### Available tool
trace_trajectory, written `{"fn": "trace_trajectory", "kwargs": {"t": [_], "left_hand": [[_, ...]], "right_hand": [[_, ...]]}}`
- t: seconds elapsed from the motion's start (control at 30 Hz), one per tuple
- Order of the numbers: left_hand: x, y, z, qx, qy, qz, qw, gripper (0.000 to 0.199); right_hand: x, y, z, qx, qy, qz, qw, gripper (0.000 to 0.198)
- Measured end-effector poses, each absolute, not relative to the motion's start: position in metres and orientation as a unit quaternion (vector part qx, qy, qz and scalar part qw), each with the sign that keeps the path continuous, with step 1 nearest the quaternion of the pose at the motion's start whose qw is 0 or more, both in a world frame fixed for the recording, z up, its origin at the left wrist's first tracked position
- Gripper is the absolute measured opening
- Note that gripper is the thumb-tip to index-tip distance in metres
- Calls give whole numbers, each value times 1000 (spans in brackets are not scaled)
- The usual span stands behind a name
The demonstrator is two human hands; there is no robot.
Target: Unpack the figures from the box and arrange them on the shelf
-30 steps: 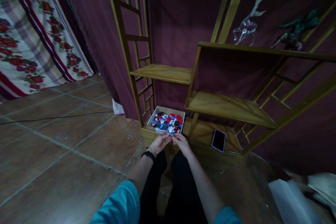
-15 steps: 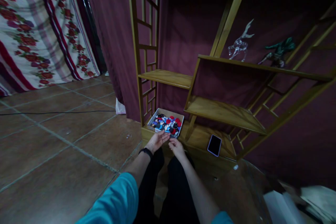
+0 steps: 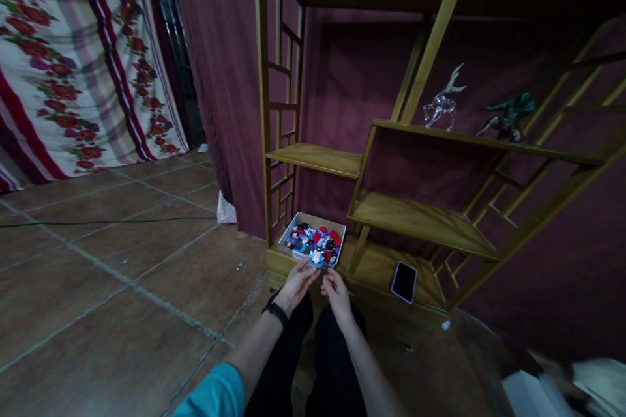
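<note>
While a brown tiled floor [image 3: 137, 332] spreads away to the left of the fingers, a wooden shelf unit [image 3: 313, 159] towers directly beyond them. Left of it, farther off than the fingertips, hangs a maroon drape [image 3: 220, 91], and well past that on the same side a floral cloth [image 3: 105, 78].

Down to the smaller things now! Just ahead of the fingers sits an open box [image 3: 292, 252] on the unit's bottom board, loaded with little figures [image 3: 304, 240] in red, blue, black and white. High up, ahead and to the right of the fingers, a clear deer ornament [image 3: 441, 106] stands on a shelf, with a dark green ornament [image 3: 513, 116] to its right.

Now the hands: the left hand [image 3: 296, 288] has its thumb and fingers closed narrowly, and the right hand [image 3: 336, 293] is just beside it, fingers curled; whether they grip anything, I cannot tell. Off to their right lies a phone [image 3: 404, 282], dark screen up. Behind the left fingers, a black wristband [image 3: 277, 314]. And smallest, right there at the left fingertips: a blue-and-white figure [image 3: 317, 259], held in front of the box's near edge.
</note>
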State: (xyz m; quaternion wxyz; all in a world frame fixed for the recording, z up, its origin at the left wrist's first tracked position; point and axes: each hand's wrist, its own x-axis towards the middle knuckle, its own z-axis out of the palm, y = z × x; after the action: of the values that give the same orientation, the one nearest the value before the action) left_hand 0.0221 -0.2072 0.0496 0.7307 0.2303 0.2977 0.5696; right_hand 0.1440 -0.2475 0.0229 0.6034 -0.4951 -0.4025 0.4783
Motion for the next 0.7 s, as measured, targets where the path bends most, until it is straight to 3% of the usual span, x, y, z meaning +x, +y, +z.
{"fn": "trace_trajectory", "kwargs": {"t": [0.33,0.7], "left_hand": [[11,-243,63,284,310,561,713,47],[15,-275,127,379,320,532,686,42]], "right_hand": [[133,-273,42,-470,-393,504,608,54],[133,-292,88,-445,-433,448,644,45]]}}
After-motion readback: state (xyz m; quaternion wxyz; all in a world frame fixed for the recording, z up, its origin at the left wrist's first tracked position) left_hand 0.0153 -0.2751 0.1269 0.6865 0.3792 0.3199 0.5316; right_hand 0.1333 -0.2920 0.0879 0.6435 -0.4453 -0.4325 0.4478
